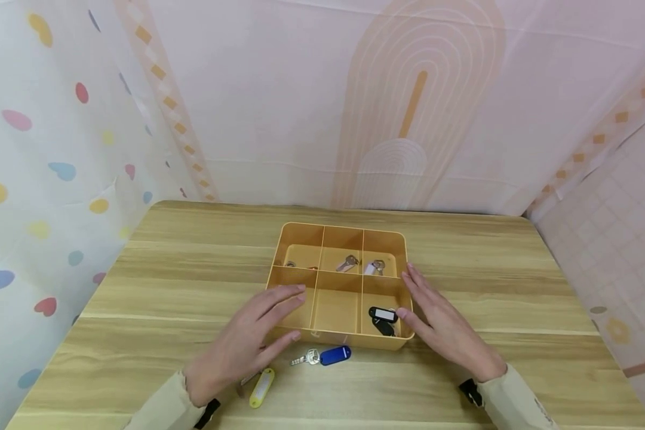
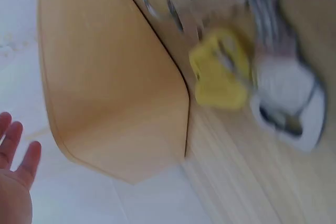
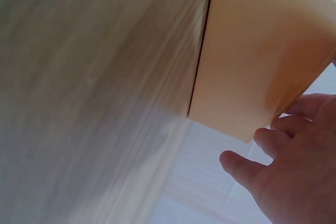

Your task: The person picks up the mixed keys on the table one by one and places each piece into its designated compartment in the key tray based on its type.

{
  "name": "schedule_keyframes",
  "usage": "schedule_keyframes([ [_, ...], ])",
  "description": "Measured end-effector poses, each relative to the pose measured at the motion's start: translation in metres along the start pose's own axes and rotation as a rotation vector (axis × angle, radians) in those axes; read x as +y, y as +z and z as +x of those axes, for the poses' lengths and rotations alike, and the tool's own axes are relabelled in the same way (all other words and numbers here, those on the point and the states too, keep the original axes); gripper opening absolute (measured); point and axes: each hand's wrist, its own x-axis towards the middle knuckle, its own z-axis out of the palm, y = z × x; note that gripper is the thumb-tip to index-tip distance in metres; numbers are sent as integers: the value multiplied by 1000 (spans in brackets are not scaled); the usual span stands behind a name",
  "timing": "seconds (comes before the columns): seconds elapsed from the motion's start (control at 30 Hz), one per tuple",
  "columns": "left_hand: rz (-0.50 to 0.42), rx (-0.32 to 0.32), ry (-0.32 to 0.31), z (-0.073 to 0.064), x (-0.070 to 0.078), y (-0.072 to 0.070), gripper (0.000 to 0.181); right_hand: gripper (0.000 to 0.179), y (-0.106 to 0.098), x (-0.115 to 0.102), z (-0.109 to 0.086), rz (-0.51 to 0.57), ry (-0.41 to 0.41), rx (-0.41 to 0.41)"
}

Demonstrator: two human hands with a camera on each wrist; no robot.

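Note:
An orange divided box [image 1: 338, 339] stands on the table, with several compartments in two rows. My left hand [image 1: 249, 334] hovers by its front left corner, fingers extended and holding nothing. Fingers of my right hand [image 1: 446, 325] touch the box's right side; the right wrist view shows that hand [image 3: 299, 150] at the rim. A key with a blue tag [image 1: 335, 355] lies in front of the box. Near the left wrist lies a yellow tag [image 1: 261, 388], its key partly hidden by the hand. Black tags [image 1: 383, 314] are in the front right compartment.
Back compartments hold a key [image 1: 349, 263] in the middle and a key with a pale tag [image 1: 376, 267] at right. The wooden table [image 1: 183, 286] ends at a patterned curtain [image 1: 279, 107]. Blurred keys and a yellow piece [image 2: 220, 72] lie beside the box in the left wrist view.

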Motion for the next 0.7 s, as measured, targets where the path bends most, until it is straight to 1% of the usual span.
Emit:
schedule_keyframes([
  [0.07,-35,37,64,1,4,2,45,72,-1,0,-1,3,4,-2],
  [0.17,-91,57,136,1,9,5,39,72,-1,0,-2,8,10,-5],
  [0.23,-113,45,160,-1,11,6,36,72,-2,0,-2,10,10,-6],
  [0.3,-133,7,158,-4,14,6,33,72,-2,0,-2,10,11,-8],
  [0.37,-145,-53,130,-7,17,5,32,73,-2,1,-3,9,13,-10],
  [0.57,-231,-264,6,-16,22,8,26,73,-2,1,-2,10,19,-14],
  [0.7,-263,-406,-81,-20,23,11,25,74,-3,0,-2,9,18,-14],
])
